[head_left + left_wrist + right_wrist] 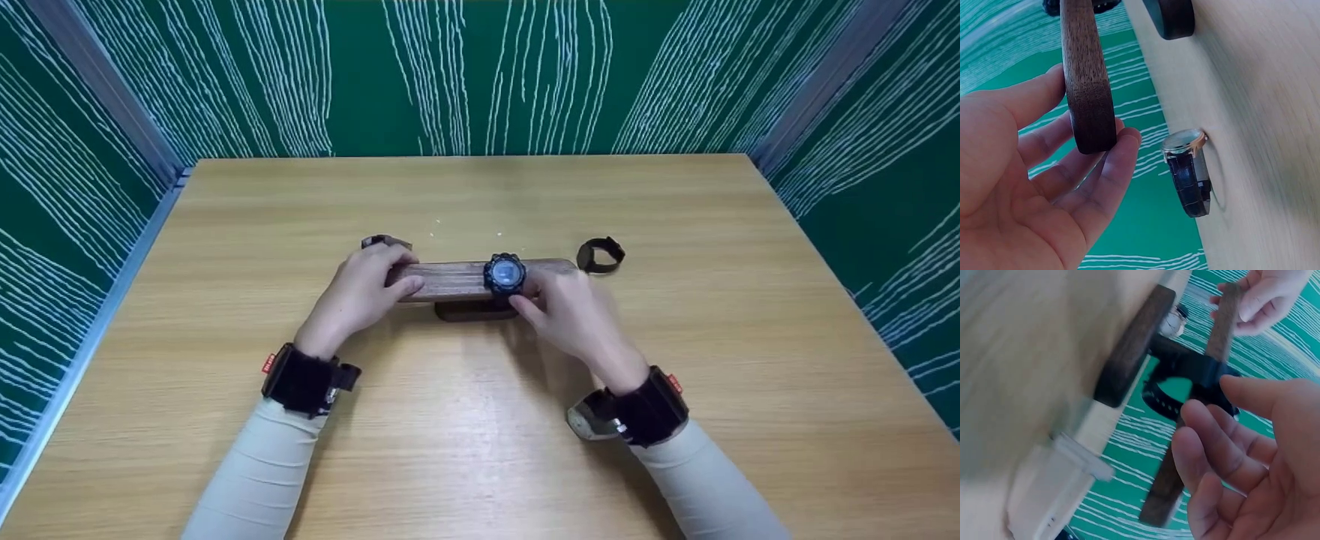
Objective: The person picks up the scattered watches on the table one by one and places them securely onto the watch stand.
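Right-hand fingers (1223, 451) pinch the black watch (505, 273) (it's on a wooden bar (454, 282)).

brown wooden stand (459, 283), bar (450, 277) raised above base (471, 312), black round-faced watch (505, 274) on the bar

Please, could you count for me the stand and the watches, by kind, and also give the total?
Stands: 1, the wooden stand
Watches on it: 1, the chunky black watch
Watches on the table: 3, the gold-cased watch, the plain black watch and the pale watch, partly hidden
Total: 5
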Available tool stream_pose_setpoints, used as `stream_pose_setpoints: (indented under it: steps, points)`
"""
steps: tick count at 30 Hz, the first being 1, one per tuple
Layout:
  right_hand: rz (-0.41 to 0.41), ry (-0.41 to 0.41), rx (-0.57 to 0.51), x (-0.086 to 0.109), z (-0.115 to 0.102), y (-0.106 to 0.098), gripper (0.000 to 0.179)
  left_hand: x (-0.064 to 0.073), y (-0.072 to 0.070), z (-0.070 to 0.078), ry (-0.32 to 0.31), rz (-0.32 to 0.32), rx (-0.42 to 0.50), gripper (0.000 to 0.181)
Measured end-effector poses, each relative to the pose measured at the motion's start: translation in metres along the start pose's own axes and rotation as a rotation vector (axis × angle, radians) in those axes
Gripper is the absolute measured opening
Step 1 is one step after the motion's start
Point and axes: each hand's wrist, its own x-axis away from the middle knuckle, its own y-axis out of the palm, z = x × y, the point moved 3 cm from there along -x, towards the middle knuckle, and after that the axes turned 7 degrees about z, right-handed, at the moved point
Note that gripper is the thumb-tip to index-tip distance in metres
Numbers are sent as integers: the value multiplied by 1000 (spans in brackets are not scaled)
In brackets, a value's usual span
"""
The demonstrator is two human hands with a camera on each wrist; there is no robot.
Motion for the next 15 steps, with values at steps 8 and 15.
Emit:
stream_pose_setpoints:
  steps: [8, 15]
  points:
    - [-106, 103, -89, -5, 34, -38, 7, 0, -1, 0, -1, -4, -6, 37]
    - [-187, 98, -64, -4, 62, -54, 12, 2, -3, 2, -9, 5, -28, 38]
